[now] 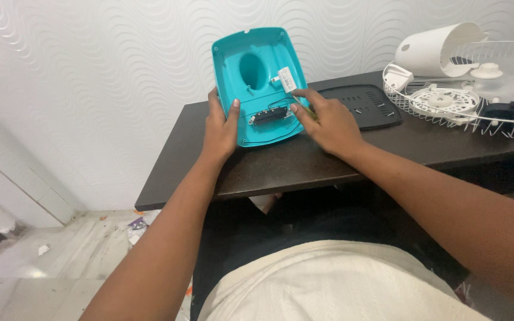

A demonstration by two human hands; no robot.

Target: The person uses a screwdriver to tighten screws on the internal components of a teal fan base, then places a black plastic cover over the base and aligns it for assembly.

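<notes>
While the left hand (pixel 220 128) grips the propped teal base (pixel 261 83), the right hand (pixel 328 122) pinches a screwdriver (pixel 303 107) at the switch block (pixel 269 115); cover (pixel 364 104) and grille (pixel 477 95) lie already removed, wiring remains.

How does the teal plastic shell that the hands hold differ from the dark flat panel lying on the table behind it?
The teal shell is propped up on its edge, its hollow side toward the camera; the dark panel lies flat on the table. The left hand grips the shell and the right hand works at it; no hand touches the panel. The shell shows a deep oval recess; the panel shows slots and small loose pieces, perhaps screws. Both have rounded corners.
</notes>
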